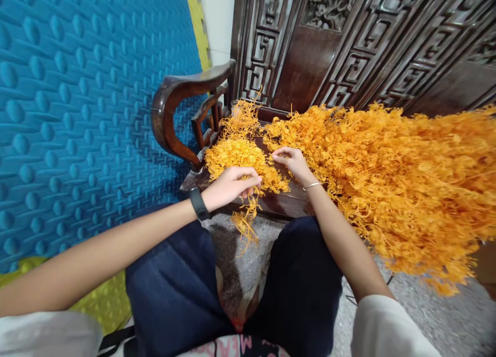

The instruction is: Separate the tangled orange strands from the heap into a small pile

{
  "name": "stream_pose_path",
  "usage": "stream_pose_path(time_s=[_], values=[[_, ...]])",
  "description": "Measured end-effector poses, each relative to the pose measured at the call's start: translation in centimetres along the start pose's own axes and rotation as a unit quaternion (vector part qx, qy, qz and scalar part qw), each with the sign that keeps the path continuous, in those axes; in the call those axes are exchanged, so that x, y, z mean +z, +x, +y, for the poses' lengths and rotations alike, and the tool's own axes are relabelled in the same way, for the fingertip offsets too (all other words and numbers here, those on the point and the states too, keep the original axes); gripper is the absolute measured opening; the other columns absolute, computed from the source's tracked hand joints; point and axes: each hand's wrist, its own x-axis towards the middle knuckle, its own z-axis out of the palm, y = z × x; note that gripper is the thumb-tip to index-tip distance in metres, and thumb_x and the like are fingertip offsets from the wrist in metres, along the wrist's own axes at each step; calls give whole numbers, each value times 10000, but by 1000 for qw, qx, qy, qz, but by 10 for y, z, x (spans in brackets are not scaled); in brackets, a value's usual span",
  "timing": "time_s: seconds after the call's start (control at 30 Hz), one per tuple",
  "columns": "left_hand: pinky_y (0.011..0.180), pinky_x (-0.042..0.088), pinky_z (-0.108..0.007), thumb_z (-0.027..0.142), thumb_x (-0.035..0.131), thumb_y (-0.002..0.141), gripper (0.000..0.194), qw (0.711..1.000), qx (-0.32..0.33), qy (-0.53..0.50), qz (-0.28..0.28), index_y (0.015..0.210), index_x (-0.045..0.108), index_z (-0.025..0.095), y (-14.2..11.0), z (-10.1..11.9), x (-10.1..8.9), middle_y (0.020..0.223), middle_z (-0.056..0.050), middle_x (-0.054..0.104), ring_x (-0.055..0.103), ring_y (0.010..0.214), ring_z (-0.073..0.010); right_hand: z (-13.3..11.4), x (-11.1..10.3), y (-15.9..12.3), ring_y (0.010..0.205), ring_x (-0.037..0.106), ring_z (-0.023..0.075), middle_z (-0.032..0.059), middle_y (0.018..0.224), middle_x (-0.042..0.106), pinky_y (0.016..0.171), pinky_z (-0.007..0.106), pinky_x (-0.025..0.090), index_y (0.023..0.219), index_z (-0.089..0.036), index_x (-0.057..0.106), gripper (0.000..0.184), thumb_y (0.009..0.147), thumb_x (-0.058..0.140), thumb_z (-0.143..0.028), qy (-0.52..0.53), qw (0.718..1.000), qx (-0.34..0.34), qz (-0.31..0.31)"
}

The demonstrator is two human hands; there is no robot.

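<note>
My left hand (234,184), with a dark band on its wrist, is closed on a bunch of orange curly strands (246,225) that dangles below the fingers past the seat's front edge. Behind it, a small pile of orange frilly pieces (236,155) lies on the dark wooden seat (277,204). To the right of that pile is my right hand (294,163), a thin bangle on its wrist. Its thumb and fingertips are pinched together near some loose orange bits; what they hold, if anything, is too small to make out.
A big heap of orange frilly pieces (411,181) covers the right of the bench and overhangs its front. The curved wooden armrest (166,109) stands at left, the carved backrest (306,67) behind. Blue textured foam matting (77,129) fills the left side.
</note>
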Motion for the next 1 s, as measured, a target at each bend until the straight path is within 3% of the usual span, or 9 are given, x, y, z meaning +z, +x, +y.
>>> stream_pose_path(time_s=[0.2, 0.43, 0.57, 0.8, 0.9, 1.0], values=[[588, 423, -242, 304, 530, 803, 184, 998, -21, -51, 4, 742, 605, 147, 8, 2, -13, 646, -4, 622, 550, 560, -97, 14, 13, 10, 544, 480, 93, -24, 562, 566, 584, 260, 392, 658, -148, 584, 215, 535, 727, -251, -16, 998, 57, -17], [590, 437, -260, 351, 571, 781, 223, 996, -33, -76, 31, 807, 642, 141, 10, 1, -28, 670, -24, 655, 568, 559, -110, 15, 19, 13, 514, 419, 89, -38, 536, 523, 593, 266, 374, 624, -156, 574, 98, 610, 669, -179, -138, 990, 28, -19], [603, 438, -265, 345, 598, 755, 217, 996, -49, -63, 37, 784, 678, 145, 10, -2, -31, 642, -22, 650, 560, 570, -114, 12, 21, 12, 564, 442, 106, -25, 600, 548, 638, 284, 385, 638, -166, 580, 88, 613, 659, -139, -182, 983, -9, 13], [878, 407, -292, 258, 620, 729, 137, 995, 14, -87, 41, 679, 694, 155, 12, -6, -34, 780, -28, 687, 598, 833, -138, -28, 38, -7, 659, 529, 123, 11, 737, 611, 643, 280, 418, 741, -183, 595, 94, 747, 598, -277, -7, 993, -109, 37], [839, 420, -287, 267, 644, 723, 130, 991, -4, -128, 26, 692, 695, 152, 11, -6, -34, 768, -22, 673, 589, 807, -128, -51, 50, -22, 726, 545, 124, 6, 770, 605, 696, 289, 423, 761, -203, 583, 105, 788, 584, -304, 65, 985, -151, 46], [750, 445, -281, 289, 657, 723, 144, 986, -26, -164, 26, 723, 692, 149, 10, -6, -34, 795, -31, 666, 588, 790, -132, -67, 57, -36, 654, 499, 106, -19, 672, 529, 672, 281, 408, 691, -212, 528, 186, 834, 542, -330, 95, 979, -171, 56]])
